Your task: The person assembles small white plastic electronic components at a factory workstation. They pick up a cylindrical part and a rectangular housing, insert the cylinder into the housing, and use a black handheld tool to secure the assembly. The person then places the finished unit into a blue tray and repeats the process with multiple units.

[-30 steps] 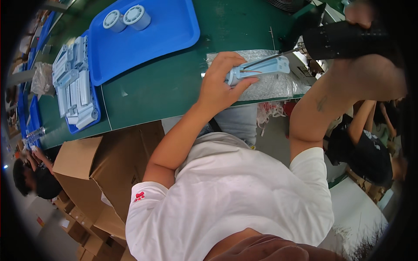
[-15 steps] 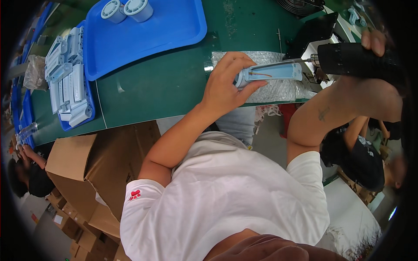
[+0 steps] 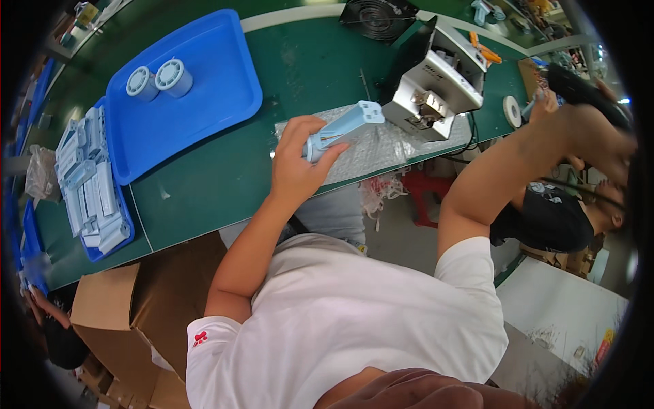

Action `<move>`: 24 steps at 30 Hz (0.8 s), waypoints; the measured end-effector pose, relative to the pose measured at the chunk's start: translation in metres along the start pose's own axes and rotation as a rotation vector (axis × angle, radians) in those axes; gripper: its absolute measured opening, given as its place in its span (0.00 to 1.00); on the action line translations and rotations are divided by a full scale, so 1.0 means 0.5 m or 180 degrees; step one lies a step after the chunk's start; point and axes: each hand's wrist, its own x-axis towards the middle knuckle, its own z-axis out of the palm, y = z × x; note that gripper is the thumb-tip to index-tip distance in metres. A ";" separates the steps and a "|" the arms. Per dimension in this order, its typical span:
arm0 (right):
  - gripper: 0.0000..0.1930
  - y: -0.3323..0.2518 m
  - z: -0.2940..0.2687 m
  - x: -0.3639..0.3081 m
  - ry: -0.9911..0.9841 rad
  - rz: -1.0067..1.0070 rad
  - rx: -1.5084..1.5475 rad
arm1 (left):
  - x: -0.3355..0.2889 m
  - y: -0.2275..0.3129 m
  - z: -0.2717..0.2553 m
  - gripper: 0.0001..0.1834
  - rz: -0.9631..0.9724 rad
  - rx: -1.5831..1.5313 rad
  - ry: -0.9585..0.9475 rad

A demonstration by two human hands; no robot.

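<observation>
My left hand [image 3: 298, 158] grips the round end of a light blue plastic housing [image 3: 344, 127], its long open channel tilted up and away to the right. Thin reddish wires show inside the channel. Out at the right rim, my raised right hand [image 3: 605, 88] is wrapped round a black electric screwdriver [image 3: 575, 90]; hand and tool are dark and partly blurred, and the screwdriver's tip cannot be made out. Beneath the housing, a sheet of bubble wrap [image 3: 409, 151] covers part of the green table [image 3: 204, 198].
A silver and black machine [image 3: 429, 102] stands right of the housing. Two round light blue parts [image 3: 174, 78] sit in a blue tray [image 3: 225, 61]. Stacked housings [image 3: 88, 184] fill a smaller tray at left. A co-worker's hand [image 3: 543, 105] is near a tape roll [image 3: 512, 111].
The screwdriver has come away from the housing, up and to the right, with my right hand still round it. My left hand has tipped the housing's far end upward. The view has shifted.
</observation>
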 end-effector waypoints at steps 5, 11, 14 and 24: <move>0.26 0.107 -0.119 0.019 -0.0641 0.0122 0.0634 | 0.001 -0.007 0.002 0.19 0.0201 0.0017 0.0025; 0.27 0.007 -0.092 0.022 -0.0612 0.1874 0.2435 | -0.004 -0.007 -0.005 0.19 0.0186 0.0193 0.0041; 0.16 -0.017 -0.004 -0.055 -0.0771 0.0849 0.1171 | -0.004 0.001 -0.003 0.19 0.0061 0.0121 0.0021; 0.14 0.033 -0.026 -0.110 -0.1033 0.0823 0.0707 | -0.009 -0.010 -0.001 0.19 0.0282 0.0105 0.0042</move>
